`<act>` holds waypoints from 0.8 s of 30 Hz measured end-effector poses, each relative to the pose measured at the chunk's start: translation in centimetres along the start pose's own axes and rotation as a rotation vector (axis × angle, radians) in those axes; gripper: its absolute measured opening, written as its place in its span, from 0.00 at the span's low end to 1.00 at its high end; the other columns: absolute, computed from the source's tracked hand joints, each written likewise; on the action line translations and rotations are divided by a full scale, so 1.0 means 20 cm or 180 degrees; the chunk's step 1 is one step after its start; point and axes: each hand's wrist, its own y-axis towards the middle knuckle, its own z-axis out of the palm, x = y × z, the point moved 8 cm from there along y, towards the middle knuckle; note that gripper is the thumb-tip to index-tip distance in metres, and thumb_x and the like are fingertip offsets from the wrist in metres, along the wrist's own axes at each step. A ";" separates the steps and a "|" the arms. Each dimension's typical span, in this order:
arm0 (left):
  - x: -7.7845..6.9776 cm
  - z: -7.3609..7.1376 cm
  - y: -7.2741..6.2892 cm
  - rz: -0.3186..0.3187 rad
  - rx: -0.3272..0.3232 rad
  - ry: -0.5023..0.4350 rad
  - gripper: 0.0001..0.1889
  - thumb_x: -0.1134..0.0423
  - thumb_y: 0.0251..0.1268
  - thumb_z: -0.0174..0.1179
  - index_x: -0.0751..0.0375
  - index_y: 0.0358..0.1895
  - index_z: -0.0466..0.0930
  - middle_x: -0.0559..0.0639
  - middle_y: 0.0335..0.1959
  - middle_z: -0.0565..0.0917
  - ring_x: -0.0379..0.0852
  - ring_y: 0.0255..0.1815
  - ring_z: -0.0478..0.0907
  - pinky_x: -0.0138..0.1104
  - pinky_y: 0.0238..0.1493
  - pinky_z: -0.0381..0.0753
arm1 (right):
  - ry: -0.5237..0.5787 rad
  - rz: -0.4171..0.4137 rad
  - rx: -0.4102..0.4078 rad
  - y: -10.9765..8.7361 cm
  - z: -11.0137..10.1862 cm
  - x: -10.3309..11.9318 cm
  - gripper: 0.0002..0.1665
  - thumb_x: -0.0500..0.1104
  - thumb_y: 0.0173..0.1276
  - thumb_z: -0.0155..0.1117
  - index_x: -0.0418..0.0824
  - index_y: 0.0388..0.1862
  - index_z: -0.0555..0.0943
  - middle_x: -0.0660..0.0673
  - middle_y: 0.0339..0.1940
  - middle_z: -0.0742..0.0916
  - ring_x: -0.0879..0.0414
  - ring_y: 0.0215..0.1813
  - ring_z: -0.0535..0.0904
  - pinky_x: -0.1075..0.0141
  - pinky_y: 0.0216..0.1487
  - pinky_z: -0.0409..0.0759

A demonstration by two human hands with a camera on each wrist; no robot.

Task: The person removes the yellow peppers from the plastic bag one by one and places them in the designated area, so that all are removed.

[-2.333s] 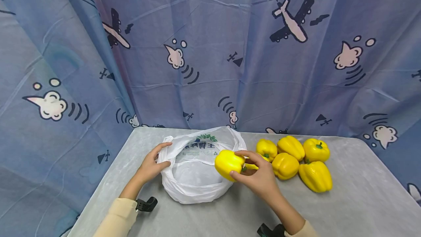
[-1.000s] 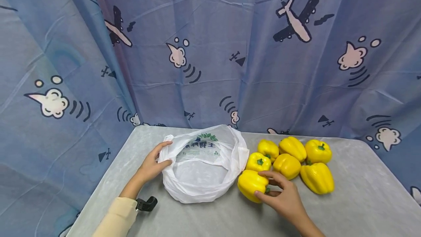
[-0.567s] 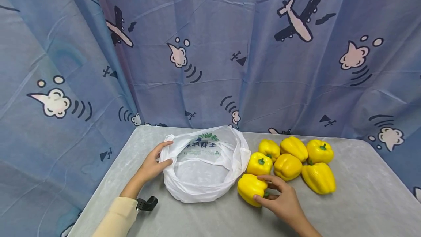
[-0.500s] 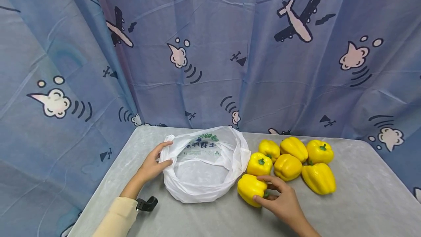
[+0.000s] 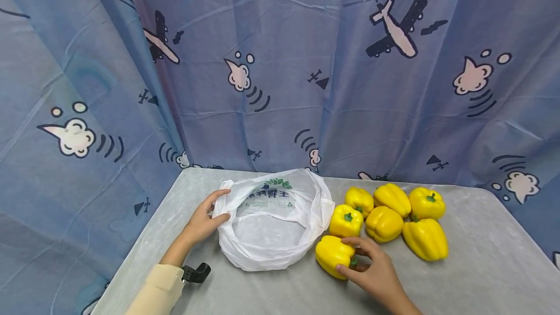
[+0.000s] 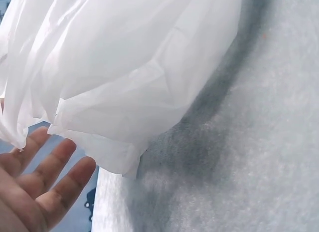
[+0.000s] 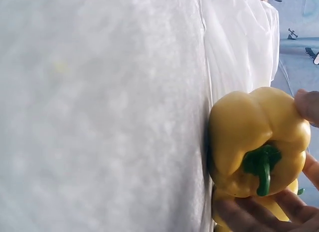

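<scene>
A white plastic bag (image 5: 267, 256) stands on the table with its mouth spread wide, green leaves and dark lettering showing on its inner back wall. My left hand (image 5: 203, 220) holds the bag's left rim between thumb and forefinger; in the left wrist view the other fingers (image 6: 67, 184) reach out loosely beside the plastic. Right of the bag, a yellow bell pepper (image 5: 332, 255) lies on its side on the table. My right hand (image 5: 372, 269) grips it from the stem end, thumb on the near side and fingers on the far side. Its green stem (image 7: 263, 164) shows in the right wrist view.
Behind and right of the held pepper sit several more yellow bell peppers, among them an upright one (image 5: 345, 221) close to the bag and one at the right (image 5: 425, 239). A grey cloth covers the table (image 5: 472, 266). A blue printed curtain (image 5: 280, 86) hangs behind it.
My right hand has brought the bell pepper from over the bag's mouth right and down onto the table, then slightly nearer me. My left hand has stayed at the bag's rim.
</scene>
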 end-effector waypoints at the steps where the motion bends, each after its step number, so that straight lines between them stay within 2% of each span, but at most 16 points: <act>1: 0.00 0.00 0.00 -0.0006 -0.0017 0.0000 0.31 0.69 0.58 0.62 0.53 0.66 0.68 0.61 0.72 0.64 0.64 0.59 0.74 0.46 0.49 0.78 | -0.0064 -0.0029 0.0003 0.00 0.00 0.00 0.32 0.46 0.43 0.82 0.49 0.50 0.81 0.45 0.51 0.81 0.51 0.46 0.80 0.64 0.37 0.84; 5: 0.00 -0.01 -0.02 -0.0008 -0.0070 -0.0045 0.30 0.69 0.58 0.62 0.54 0.66 0.68 0.63 0.68 0.67 0.61 0.53 0.77 0.41 0.45 0.78 | -0.0417 -0.0148 0.0001 -0.01 -0.01 0.01 0.32 0.51 0.42 0.82 0.54 0.48 0.80 0.49 0.49 0.82 0.54 0.46 0.79 0.66 0.34 0.82; 9: 0.01 -0.02 -0.03 -0.0014 -0.0089 -0.0104 0.29 0.69 0.59 0.61 0.54 0.66 0.68 0.64 0.64 0.71 0.61 0.53 0.78 0.38 0.44 0.79 | -0.0678 -0.0182 -0.0023 -0.02 -0.02 0.02 0.32 0.54 0.41 0.82 0.56 0.47 0.80 0.51 0.49 0.81 0.55 0.45 0.78 0.68 0.33 0.78; 14: 0.01 -0.04 -0.05 -0.0046 -0.0080 -0.0156 0.29 0.68 0.61 0.61 0.54 0.67 0.69 0.64 0.63 0.71 0.62 0.54 0.77 0.38 0.45 0.80 | -0.0767 -0.0118 0.0016 -0.03 -0.02 0.02 0.31 0.56 0.43 0.81 0.55 0.48 0.80 0.51 0.52 0.81 0.54 0.47 0.79 0.68 0.34 0.78; 18: 0.02 -0.04 -0.05 -0.0040 -0.0094 -0.0103 0.28 0.68 0.61 0.61 0.53 0.67 0.68 0.63 0.65 0.71 0.62 0.56 0.76 0.41 0.48 0.80 | -0.0785 -0.0136 0.0017 -0.04 -0.07 0.05 0.28 0.54 0.50 0.77 0.54 0.50 0.80 0.49 0.53 0.81 0.52 0.48 0.79 0.65 0.36 0.80; 21: 0.00 -0.06 -0.05 0.0042 -0.0117 -0.0048 0.29 0.69 0.61 0.61 0.55 0.67 0.68 0.62 0.66 0.70 0.64 0.57 0.75 0.44 0.49 0.81 | -0.0884 -0.0406 -0.0107 -0.03 -0.16 0.10 0.25 0.49 0.55 0.75 0.50 0.51 0.80 0.48 0.52 0.82 0.51 0.48 0.79 0.63 0.37 0.82; 24: -0.04 -0.09 -0.03 0.0126 -0.0109 0.0063 0.29 0.69 0.61 0.61 0.56 0.67 0.67 0.61 0.68 0.68 0.65 0.60 0.74 0.50 0.51 0.80 | -0.1115 -0.0839 -0.0283 0.00 -0.30 0.18 0.25 0.44 0.54 0.75 0.49 0.52 0.80 0.49 0.51 0.82 0.55 0.49 0.78 0.65 0.39 0.81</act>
